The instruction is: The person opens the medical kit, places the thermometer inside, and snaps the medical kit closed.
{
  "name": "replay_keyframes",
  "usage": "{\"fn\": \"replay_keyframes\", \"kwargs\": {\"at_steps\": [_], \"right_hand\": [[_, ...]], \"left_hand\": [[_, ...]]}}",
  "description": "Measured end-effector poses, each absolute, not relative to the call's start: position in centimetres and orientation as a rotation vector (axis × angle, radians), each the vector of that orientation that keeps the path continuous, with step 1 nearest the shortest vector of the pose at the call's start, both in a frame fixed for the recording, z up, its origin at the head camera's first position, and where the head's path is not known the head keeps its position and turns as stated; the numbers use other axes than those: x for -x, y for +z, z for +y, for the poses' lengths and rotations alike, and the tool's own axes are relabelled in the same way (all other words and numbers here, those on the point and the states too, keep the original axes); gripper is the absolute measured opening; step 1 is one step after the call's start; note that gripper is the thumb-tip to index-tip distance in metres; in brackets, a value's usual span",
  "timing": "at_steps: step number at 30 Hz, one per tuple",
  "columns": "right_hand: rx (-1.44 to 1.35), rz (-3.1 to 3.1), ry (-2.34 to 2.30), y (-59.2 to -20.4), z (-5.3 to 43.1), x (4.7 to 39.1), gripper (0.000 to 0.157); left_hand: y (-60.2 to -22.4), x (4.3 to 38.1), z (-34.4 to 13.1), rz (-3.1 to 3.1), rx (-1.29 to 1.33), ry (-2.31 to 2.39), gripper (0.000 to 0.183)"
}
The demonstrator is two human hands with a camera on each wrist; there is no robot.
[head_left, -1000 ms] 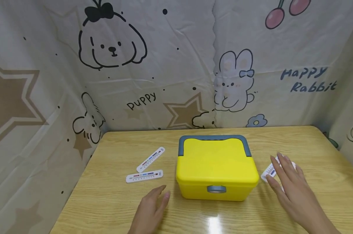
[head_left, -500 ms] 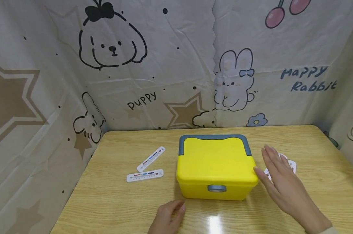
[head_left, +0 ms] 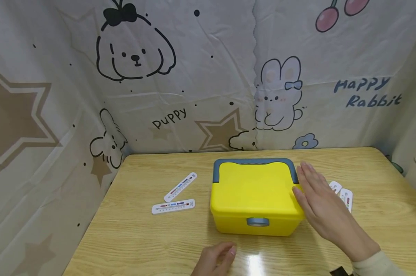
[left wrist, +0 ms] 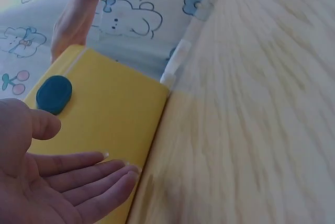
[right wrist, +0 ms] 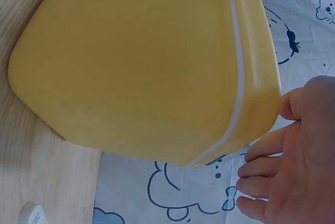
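Note:
A yellow lidded box (head_left: 257, 195) with a blue-grey carrying handle (head_left: 256, 161) and a round front latch (head_left: 257, 222) stands shut on the wooden table. My right hand (head_left: 323, 207) lies along the box's right side, fingers extended, thumb at the lid's edge. In the right wrist view the thumb meets the lid's corner. My left hand (head_left: 216, 258) is in front of the box, low in the head view, holding nothing. Its fingers look relaxed and extended in the left wrist view, below the latch (left wrist: 54, 94).
Two white thermometer strips lie left of the box, one slanted (head_left: 180, 187) and one nearly level (head_left: 173, 206). To the right, partly behind my right hand, are more white strips (head_left: 346, 199). A printed curtain (head_left: 208, 76) rises behind the table (head_left: 142, 245).
My right hand has moved left from over the white strips to the box's right side. The left hand has shifted right and nearer, toward the front of the box. The box stays put.

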State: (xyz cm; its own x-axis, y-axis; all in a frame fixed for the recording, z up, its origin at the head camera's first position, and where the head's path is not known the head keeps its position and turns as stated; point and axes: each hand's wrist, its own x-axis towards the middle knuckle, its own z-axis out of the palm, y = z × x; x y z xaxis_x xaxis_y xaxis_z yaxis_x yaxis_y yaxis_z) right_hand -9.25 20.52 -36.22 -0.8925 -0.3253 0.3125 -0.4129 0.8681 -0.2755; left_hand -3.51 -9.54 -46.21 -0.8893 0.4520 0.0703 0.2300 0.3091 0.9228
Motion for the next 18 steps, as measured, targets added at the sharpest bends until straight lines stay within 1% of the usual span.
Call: {"fn": "replay_keyframes", "kwargs": {"at_steps": [4, 8, 12, 18], "right_hand": [[-0.596, -2.801, 0.488, -35.8, 19.9, 9.7, 0.059], [-0.635, -2.802, 0.453, -35.6, 19.4, 10.1, 0.058], [-0.653, -2.819, 0.404, -35.3, 18.8, 10.6, 0.058], [-0.661, -2.867, 0.35, -35.0, 17.9, 11.4, 0.059]], "left_hand": [[-45.9, 3.5, -8.8, 2.269, -0.586, 1.698, 0.039], [-45.3, 3.7, -8.1, 2.079, -0.435, 1.784, 0.036], [-45.0, 3.9, -7.0, 1.892, -0.362, 1.935, 0.035], [-44.6, 4.3, -5.5, 1.618, -0.223, 2.155, 0.041]]}}
